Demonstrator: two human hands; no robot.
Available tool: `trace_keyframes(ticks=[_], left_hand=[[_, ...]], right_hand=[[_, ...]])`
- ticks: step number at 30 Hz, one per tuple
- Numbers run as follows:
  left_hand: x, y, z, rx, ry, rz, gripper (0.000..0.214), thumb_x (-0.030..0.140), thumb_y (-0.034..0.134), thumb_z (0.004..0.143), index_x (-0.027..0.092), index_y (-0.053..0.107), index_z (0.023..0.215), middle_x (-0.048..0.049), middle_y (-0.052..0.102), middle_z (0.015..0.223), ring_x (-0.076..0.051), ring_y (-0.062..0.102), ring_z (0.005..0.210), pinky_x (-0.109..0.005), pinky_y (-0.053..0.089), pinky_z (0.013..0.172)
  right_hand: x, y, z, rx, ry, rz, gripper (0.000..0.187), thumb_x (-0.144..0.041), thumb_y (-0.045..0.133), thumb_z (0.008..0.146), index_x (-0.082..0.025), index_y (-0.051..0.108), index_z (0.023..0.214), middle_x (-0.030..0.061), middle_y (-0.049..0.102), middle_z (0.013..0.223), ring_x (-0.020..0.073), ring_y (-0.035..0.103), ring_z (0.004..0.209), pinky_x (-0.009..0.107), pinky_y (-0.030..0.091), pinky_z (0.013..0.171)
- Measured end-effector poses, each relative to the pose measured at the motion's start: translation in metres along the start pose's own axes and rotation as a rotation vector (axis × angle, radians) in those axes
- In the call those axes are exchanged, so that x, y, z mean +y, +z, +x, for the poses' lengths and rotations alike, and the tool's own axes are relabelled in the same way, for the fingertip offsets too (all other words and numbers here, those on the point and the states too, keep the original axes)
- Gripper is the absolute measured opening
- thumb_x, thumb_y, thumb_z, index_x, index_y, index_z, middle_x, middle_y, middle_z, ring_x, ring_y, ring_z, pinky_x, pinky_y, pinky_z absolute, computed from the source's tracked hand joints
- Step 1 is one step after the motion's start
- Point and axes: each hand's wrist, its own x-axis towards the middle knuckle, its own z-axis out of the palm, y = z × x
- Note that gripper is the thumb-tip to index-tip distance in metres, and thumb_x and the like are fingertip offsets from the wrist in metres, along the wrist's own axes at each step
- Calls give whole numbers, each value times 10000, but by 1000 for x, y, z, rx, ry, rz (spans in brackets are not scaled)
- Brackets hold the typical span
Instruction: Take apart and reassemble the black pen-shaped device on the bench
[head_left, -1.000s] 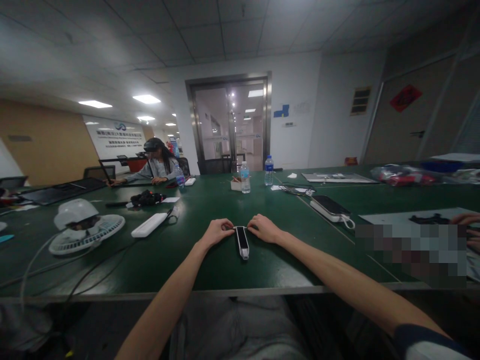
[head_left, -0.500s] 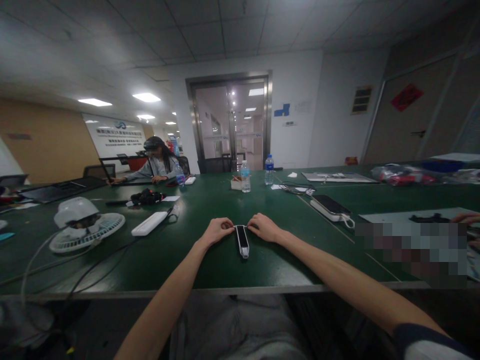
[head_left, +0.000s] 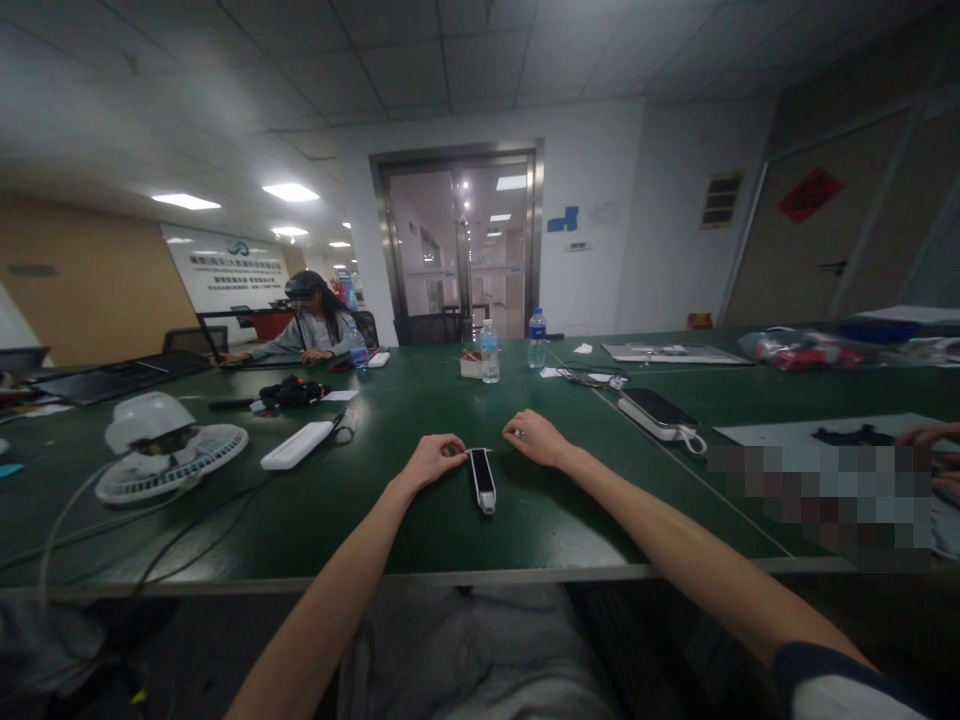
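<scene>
A slim black-and-white handheld device point(head_left: 481, 480) lies lengthwise on the green table point(head_left: 420, 530), its long axis pointing away from me. My left hand point(head_left: 433, 460) rests palm down at its far end, with the fingertips at or just touching the device's top corner. My right hand point(head_left: 537, 440) lies palm down beyond and to the right of the device, apart from it, and holds nothing.
A white desk fan point(head_left: 169, 450) and a white bar-shaped object point(head_left: 296, 445) with a cable stand to my left. A phone on a white device point(head_left: 656, 415) lies right. Water bottles point(head_left: 489, 355) stand ahead. A seated person point(head_left: 315, 325) works far left; another person's hand point(head_left: 919, 433) shows right.
My right hand has moved off the device's top end, up and to the right. My left hand stays close to it, and the device has not moved.
</scene>
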Motion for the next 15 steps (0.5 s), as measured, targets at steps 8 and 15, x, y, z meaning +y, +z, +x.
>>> trace_keyframes(ticks=[8, 15], left_hand=[[-3, -1, 2, -9, 11, 68, 276, 395, 591, 751, 169, 695, 871, -15, 650, 753, -120, 519, 627, -221, 388, 586], [3, -3, 0, -25, 14, 70, 289, 402, 581, 762, 167, 694, 885, -22, 653, 780, -132, 530, 657, -229, 394, 599]], right_hand=[[46, -23, -15, 47, 176, -134, 261, -302, 462, 874, -173, 687, 905, 81, 659, 928, 176, 541, 893, 247, 379, 793], [17, -13, -9, -175, 209, -33, 426, -548, 514, 790, -177, 670, 928, 76, 668, 890, 174, 590, 783, 230, 394, 655]])
